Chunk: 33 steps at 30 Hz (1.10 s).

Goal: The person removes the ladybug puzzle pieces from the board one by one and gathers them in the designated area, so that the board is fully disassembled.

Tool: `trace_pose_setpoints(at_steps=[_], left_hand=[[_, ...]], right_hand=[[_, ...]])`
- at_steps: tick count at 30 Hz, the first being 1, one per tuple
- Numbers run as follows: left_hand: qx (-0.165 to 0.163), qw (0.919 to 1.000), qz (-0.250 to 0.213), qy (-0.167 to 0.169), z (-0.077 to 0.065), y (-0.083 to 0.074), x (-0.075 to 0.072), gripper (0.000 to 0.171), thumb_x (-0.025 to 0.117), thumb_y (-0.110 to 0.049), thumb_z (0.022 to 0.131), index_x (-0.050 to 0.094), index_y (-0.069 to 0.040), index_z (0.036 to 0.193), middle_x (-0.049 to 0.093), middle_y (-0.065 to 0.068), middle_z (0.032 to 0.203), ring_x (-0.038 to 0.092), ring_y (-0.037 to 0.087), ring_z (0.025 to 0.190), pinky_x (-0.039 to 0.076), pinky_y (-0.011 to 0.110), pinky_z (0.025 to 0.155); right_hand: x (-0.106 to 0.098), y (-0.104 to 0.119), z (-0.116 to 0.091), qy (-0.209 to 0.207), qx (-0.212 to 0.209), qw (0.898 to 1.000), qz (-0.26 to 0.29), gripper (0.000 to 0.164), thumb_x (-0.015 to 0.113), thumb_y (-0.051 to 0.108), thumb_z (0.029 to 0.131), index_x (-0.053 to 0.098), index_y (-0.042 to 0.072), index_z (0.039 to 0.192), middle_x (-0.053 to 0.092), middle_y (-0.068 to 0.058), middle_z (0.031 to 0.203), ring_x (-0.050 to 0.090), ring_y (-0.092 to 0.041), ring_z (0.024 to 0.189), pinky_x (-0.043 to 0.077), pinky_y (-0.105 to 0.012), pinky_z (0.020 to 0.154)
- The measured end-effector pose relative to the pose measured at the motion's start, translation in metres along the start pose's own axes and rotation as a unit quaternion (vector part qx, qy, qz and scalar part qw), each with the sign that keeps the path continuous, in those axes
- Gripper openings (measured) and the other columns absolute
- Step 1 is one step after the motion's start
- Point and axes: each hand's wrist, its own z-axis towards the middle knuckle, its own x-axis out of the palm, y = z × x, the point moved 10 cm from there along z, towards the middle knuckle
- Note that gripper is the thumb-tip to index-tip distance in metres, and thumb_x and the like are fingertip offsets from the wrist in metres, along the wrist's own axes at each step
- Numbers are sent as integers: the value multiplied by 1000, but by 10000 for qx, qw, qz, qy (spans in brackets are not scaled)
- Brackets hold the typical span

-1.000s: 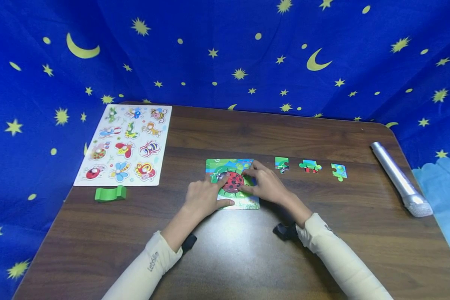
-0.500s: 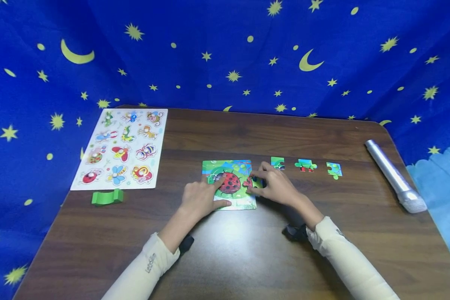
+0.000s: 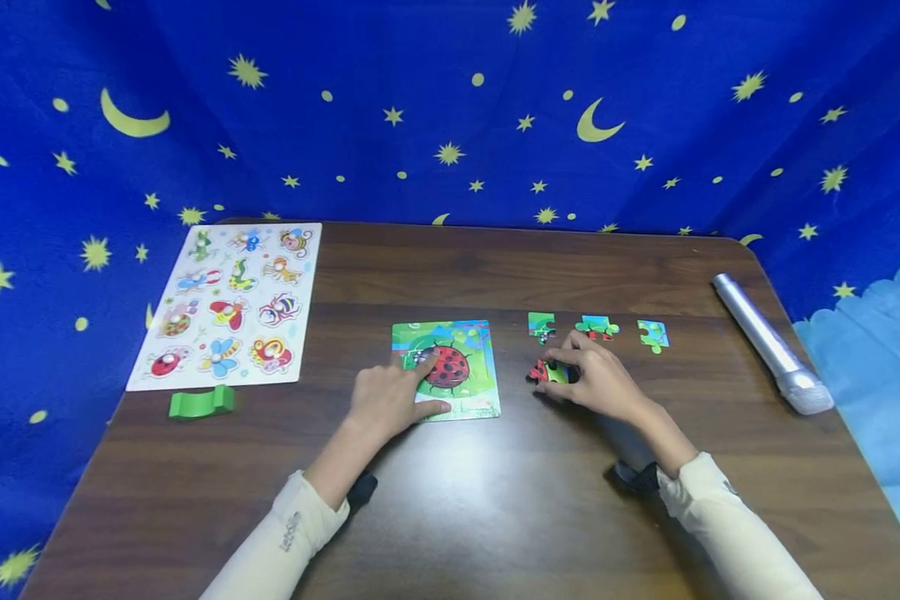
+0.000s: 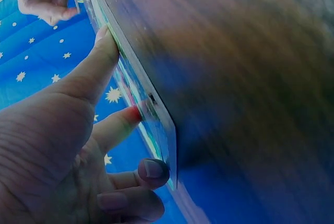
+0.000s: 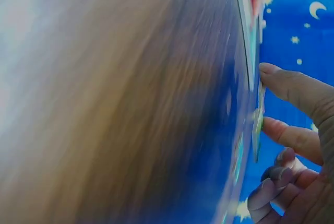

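Observation:
The fingers of my left hand point(image 3: 382, 404) press on a square puzzle board point(image 3: 480, 358) with a red ladybug picture. In the left wrist view, the thumb and index finger point(image 4: 117, 128) lie against the board's face near its edge. To the board's right, my right hand point(image 3: 596, 375) pinches a red and green jigsaw piece point(image 3: 558, 372) between thumb and fingers. The right wrist view shows this jigsaw piece point(image 5: 258, 130) edge-on, close over the table. Three more jigsaw pieces lie in a row behind the right hand: a left one point(image 3: 542, 327), a middle one point(image 3: 597, 325) and a right one point(image 3: 652, 335).
A white board of insect pictures point(image 3: 258, 329) lies at the table's back left. In front of it stands a green curved block point(image 3: 202, 403). A silver microphone point(image 3: 768, 337) lies near the right edge. Behind the brown table point(image 3: 450, 517) hangs a blue star curtain point(image 3: 375, 75).
The right hand has drawn the jigsaw piece off the ladybug board and carried it right, over the table. The left hand stays on the board. The whole head view has shifted slightly.

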Motion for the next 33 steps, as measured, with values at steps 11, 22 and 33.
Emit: trace_pose_setpoints(at_steps=[11, 22, 33], left_hand=[[-65, 9999, -77, 46, -1, 4, 1, 85, 59, -79, 78, 42, -35, 150, 53, 27, 140, 31, 15, 48, 25, 29, 46], [15, 9999, -104, -23, 0, 0, -1, 84, 60, -78, 78, 47, -34, 148, 61, 26, 129, 34, 15, 48, 28, 29, 46], [12, 9998, -183, -7, -1, 0, -3, 84, 61, -78, 78, 48, -33, 147, 60, 26, 130, 31, 14, 49, 26, 29, 46]], right_hand=[[-32, -45, -40, -280, 339, 9989, -192, 48, 88, 25, 75, 74, 0, 114, 44, 0, 79, 29, -5, 66, 26, -23, 54], [-61, -90, -75, -199, 881, 9945, -540, 45, 87, 29, 76, 75, 7, 114, 43, 1, 82, 32, -5, 66, 29, -24, 53], [-74, -114, -81, -188, 926, 9933, -671, 44, 88, 28, 74, 76, 8, 112, 45, 3, 80, 34, -2, 65, 31, -24, 55]])
